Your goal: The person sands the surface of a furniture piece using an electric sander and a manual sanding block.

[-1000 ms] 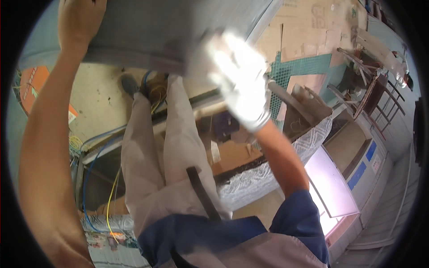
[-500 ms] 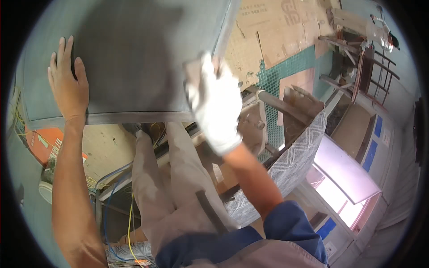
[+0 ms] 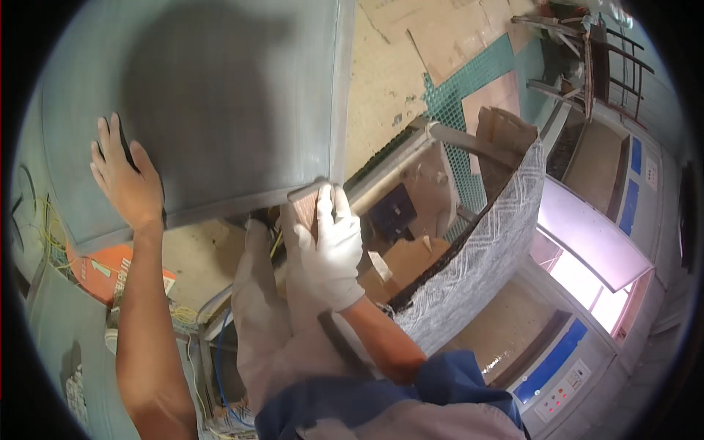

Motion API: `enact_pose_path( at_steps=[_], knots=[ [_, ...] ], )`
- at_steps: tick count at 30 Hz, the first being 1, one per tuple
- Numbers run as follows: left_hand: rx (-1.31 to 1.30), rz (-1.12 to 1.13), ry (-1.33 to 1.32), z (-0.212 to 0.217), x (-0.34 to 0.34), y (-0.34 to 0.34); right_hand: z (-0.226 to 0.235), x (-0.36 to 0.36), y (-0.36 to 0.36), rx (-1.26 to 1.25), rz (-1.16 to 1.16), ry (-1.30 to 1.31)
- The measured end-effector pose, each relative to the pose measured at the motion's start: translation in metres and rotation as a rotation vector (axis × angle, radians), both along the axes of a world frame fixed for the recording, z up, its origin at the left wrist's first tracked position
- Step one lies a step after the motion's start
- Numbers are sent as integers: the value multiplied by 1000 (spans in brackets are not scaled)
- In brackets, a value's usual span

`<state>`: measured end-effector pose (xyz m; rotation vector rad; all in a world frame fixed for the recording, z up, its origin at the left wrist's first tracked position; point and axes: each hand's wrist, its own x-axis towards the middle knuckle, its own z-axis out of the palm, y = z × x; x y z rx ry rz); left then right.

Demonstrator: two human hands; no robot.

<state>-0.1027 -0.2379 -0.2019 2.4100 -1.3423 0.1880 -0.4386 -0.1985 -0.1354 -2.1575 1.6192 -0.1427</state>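
Large grey tile (image 3: 220,110) fills the upper left of the frame, flat face toward the camera, its lower edge slanting from lower left up to a corner near frame centre. Left hand (image 3: 128,183), bare, sits at the left of the frame with fingers spread and palm pressed flat on the tile face near its lower left edge; not gripping, just pushing against the surface. Right hand (image 3: 326,246) in a white glove is at centre, just below the tile's lower right corner, fingers closed around a small brownish block (image 3: 306,209) whose top end touches the tile's corner edge. So the tile lies above both hands, one flat on it, the other meeting it through the block. Below the hands, pale trousers (image 3: 264,323) and a blue garment (image 3: 381,396) at the bottom centre. Orange packet (image 3: 110,268) at lower left under the tile edge. Patterned grey sheet (image 3: 484,249) curves through the right centre, with green mosaic patch (image 3: 469,95) at upper right and a bright window (image 3: 594,249) at far right.
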Motion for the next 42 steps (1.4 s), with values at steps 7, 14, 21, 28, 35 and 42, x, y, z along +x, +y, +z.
enact_pose_path(
  at_steps=[7, 14, 21, 28, 35, 42],
  knots=[
    [89, 29, 37, 1, -10, -2, 12, 80, -196, -221, -25, 120],
    [98, 26, 82, 9, -3, 4, 19, 44, -71, 37, 3, 200],
    [168, 58, 102, 10, -8, 2, 13, 158, -392, -421, 60, 100],
    [180, 72, 141, 8, -9, 5, 3, 61, -158, -208, 75, 114],
    [171, 65, 137, 16, -8, 5, 15, 112, -280, -337, 221, 143],
    [217, 265, 173, 4, -17, -17, 4, 163, -438, -448, 126, 30]
  ],
)
